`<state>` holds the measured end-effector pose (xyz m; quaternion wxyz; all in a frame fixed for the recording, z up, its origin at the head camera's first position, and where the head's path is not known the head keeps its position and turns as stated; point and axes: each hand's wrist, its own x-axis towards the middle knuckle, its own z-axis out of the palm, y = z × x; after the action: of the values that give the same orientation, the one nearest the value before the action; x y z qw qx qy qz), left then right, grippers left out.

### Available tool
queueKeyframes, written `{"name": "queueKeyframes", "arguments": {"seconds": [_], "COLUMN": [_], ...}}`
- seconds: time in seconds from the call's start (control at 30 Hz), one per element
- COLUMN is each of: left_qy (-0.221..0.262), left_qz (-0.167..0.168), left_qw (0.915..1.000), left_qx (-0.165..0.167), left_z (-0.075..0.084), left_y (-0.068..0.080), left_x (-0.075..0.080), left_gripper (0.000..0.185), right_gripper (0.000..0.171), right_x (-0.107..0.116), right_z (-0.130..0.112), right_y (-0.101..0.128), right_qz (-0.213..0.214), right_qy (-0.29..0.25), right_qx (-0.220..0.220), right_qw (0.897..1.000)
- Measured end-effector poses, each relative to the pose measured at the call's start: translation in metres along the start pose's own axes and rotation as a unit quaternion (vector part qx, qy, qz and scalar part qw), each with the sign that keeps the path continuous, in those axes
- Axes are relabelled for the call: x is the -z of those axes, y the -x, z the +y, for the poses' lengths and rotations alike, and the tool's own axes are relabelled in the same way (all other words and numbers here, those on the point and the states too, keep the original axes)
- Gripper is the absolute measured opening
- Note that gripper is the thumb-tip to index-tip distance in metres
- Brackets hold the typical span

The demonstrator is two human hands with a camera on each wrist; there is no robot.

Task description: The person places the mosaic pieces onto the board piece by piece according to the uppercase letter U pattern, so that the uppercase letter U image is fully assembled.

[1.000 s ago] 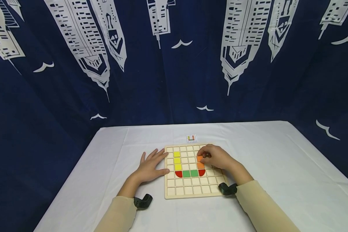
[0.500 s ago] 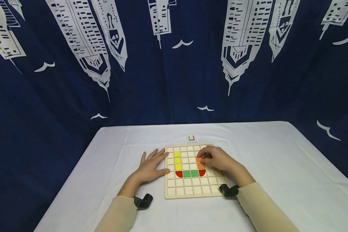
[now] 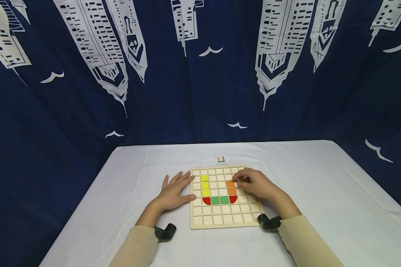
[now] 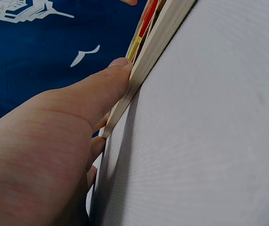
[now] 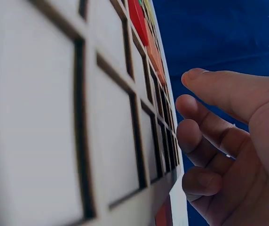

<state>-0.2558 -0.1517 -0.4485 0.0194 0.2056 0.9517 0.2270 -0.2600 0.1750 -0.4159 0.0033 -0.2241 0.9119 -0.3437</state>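
Observation:
A wooden grid board (image 3: 217, 219) lies on the table, bearing a U of coloured tiles. Yellow tiles (image 3: 205, 184) form its left side, green squares (image 3: 224, 200) between red rounded tiles (image 3: 206, 201) the bottom, and orange tiles (image 3: 231, 191) the right side. My left hand (image 3: 173, 193) spreads along the board's left side; in the left wrist view its thumb (image 4: 104, 87) rests at the edge. Just right of the orange tiles hovers my right hand (image 3: 258, 183), fingers loosely bent. The right wrist view shows a gap between thumb and fingertips (image 5: 187, 106), nothing in it.
Behind the board lies a small pattern card (image 3: 221, 160) with a printed U. A white cloth (image 3: 320, 185) covers the table, and a dark blue curtain (image 3: 187, 104) hangs behind it. In the right wrist view, a reddish patch (image 5: 163, 214) shows past the board's edge.
My right hand has shifted right, off the orange tiles, so both now show more fully. The left hand stays in place.

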Motion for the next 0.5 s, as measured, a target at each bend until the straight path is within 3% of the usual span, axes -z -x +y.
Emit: {"name": "queueKeyframes", "arguments": {"seconds": [0.27, 0.5], "left_qy": [-0.003, -0.002], "left_qz": [0.001, 0.002], "left_qw": [1.0, 1.0], "left_qx": [-0.001, -0.003], "left_z": [0.0, -0.001], "left_y": [0.0, 0.0], "left_x": [0.001, 0.0], "left_gripper": [0.072, 0.072], "right_gripper": [0.019, 0.022], "right_x": [0.01, 0.019], "right_z": [0.006, 0.014], "right_y": [0.005, 0.008], "right_qz": [0.005, 0.011], "right_qy": [-0.003, 0.003], "right_qx": [0.002, -0.026], "right_qw": [1.0, 1.0]}}
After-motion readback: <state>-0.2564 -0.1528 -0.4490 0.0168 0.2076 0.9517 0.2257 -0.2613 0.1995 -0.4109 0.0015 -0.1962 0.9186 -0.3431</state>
